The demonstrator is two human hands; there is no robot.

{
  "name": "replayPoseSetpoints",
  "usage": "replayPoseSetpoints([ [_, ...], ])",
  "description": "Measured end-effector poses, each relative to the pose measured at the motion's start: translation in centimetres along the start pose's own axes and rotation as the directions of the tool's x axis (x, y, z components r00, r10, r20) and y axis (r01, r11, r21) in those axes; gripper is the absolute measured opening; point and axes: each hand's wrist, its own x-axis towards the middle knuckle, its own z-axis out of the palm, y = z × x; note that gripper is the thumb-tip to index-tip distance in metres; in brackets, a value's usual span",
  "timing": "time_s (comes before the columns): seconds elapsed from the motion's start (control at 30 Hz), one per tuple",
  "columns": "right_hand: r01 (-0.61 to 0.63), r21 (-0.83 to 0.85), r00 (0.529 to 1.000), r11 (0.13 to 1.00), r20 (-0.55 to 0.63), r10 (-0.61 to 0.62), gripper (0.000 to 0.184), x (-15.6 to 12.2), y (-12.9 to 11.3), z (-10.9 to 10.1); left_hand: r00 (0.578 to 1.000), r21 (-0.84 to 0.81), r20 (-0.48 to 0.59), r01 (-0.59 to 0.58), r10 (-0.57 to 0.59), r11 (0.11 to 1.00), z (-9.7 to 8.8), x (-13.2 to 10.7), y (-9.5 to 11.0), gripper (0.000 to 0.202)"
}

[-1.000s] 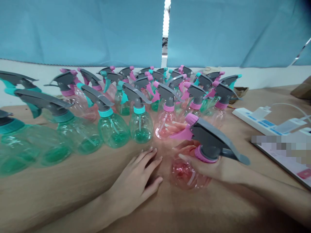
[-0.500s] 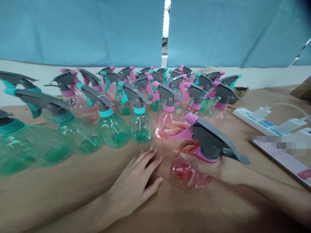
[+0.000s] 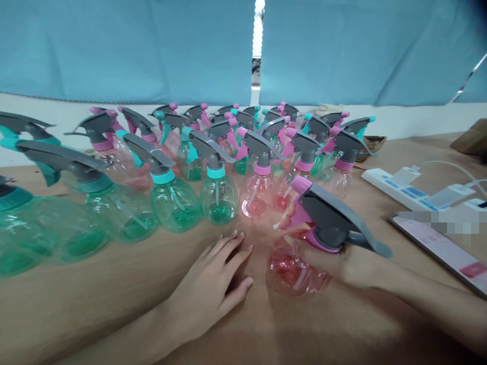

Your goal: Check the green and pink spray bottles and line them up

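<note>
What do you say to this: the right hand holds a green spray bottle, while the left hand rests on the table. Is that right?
Not quite: the bottle in the right hand is pink, not green, as the head view shows. The left hand does rest on the table.

Pink bottle [image 3: 289, 271], pink-grey sprayer [image 3: 329, 215]
</note>
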Motion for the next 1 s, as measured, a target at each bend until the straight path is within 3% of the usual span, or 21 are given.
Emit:
replayPoseSetpoints([
  [0.13, 0.02, -0.087, 0.999, 0.996, 0.028, -0.017, 0.008, 0.3, -0.5, -0.2, 1.0, -0.002, -0.003, 0.0, 0.0, 1.0, -0.1, 0.0, 0.1, 0.042],
  [0.3, 0.002, 0.008, 0.993, 1.0, 0.121, -0.003, 0.009, 0.8, 0.5, -0.1, 1.0, -0.014, -0.021, 0.0, 0.0, 1.0, 0.1, -0.1, 0.1, 0.043],
  [0.43, -0.031, 0.059, 0.995, 0.998, 0.095, 0.025, 0.002, 1.1, 1.0, 0.4, 1.0, 0.001, 0.003, 0.002, -0.002, 1.0, 0.1, -0.1, 0.0, 0.044],
  [0.57, -0.087, 0.053, 0.992, 0.995, 0.095, 0.082, 0.008, 1.0, 0.8, 0.6, 1.0, -0.001, 0.005, 0.0, 0.0, 1.0, 0.1, -0.1, 0.1, 0.044],
  [0.77, -0.058, 0.035, 0.994, 0.998, 0.1, 0.054, 0.004, 0.5, 1.7, 0.6, 1.0, -0.006, 0.004, 0.005, -0.005, 1.0, -0.1, 0.1, 0.2, 0.043],
  [1.0, -0.094, 0.013, 0.993, 0.996, 0.07, 0.093, 0.013, 0.3, 2.1, 0.7, 1.0, 0.011, -0.004, -0.003, 0.003, 1.0, 0.2, 0.0, 0.0, 0.044],
])
